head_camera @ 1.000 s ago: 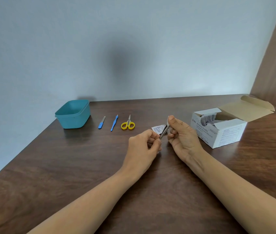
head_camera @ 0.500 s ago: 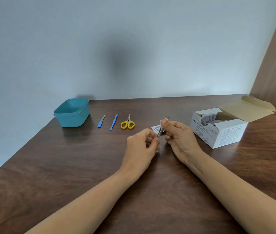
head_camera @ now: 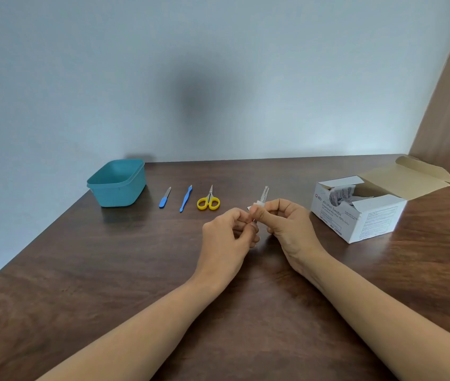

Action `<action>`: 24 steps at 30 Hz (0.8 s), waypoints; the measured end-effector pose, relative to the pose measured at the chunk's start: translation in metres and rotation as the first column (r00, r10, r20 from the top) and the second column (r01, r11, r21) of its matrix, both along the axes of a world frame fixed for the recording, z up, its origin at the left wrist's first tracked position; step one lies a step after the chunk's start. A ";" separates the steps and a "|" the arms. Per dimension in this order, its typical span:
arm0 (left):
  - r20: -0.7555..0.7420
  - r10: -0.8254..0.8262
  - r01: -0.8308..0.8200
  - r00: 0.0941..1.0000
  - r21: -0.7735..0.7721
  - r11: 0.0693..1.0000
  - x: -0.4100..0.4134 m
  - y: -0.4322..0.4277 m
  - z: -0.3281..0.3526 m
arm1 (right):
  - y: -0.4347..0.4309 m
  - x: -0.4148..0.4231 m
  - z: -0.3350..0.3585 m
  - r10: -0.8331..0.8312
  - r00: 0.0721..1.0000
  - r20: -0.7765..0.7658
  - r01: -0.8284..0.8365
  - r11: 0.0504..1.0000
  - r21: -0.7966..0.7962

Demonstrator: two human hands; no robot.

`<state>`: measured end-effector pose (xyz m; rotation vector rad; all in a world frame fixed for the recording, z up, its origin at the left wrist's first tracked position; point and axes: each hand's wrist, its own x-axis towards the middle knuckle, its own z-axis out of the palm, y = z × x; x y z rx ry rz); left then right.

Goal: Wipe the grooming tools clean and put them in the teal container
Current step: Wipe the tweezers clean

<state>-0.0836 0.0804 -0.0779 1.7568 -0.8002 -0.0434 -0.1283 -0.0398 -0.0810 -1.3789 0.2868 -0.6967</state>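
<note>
My left hand [head_camera: 228, 233] pinches the lower end of slim metal tweezers [head_camera: 264, 194], whose tip points up and away. My right hand [head_camera: 287, 222] grips a small white swab [head_camera: 258, 204] wrapped around the tweezers' middle. The empty teal container [head_camera: 118, 185] stands at the far left of the table. To its right lie a small blue-handled nail file [head_camera: 165, 198], a blue cuticle tool [head_camera: 186, 198] and yellow-handled scissors [head_camera: 209, 200] in a row.
An open white box of alcohol swabs [head_camera: 361, 213] sits at the right with its flap folded back. A torn swab wrapper lies mostly hidden behind my hands. The brown wooden table [head_camera: 108, 270] meets a pale wall behind and a wooden panel at the right.
My right hand with the swab has slid down the tweezers toward my left hand, baring more of the metal tip. The tools on the table have not moved.
</note>
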 end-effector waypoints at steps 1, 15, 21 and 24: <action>-0.007 -0.004 0.004 1.000 -0.004 1.000 0.000 0.000 0.000 | 0.000 0.000 -0.001 -0.008 1.000 0.002 0.008 1.000 0.018; 0.052 -0.024 0.020 0.998 0.091 0.996 -0.004 -0.003 -0.001 | -0.008 0.001 0.004 -0.104 0.989 0.108 0.046 0.896 0.442; 0.065 -0.015 0.009 0.998 0.091 0.996 -0.004 -0.001 0.001 | -0.003 0.001 0.001 -0.077 0.996 0.055 0.062 0.972 0.228; 0.066 -0.013 0.008 0.998 0.076 0.997 -0.005 0.000 0.001 | -0.001 0.001 0.001 -0.106 0.993 0.059 0.095 0.982 0.165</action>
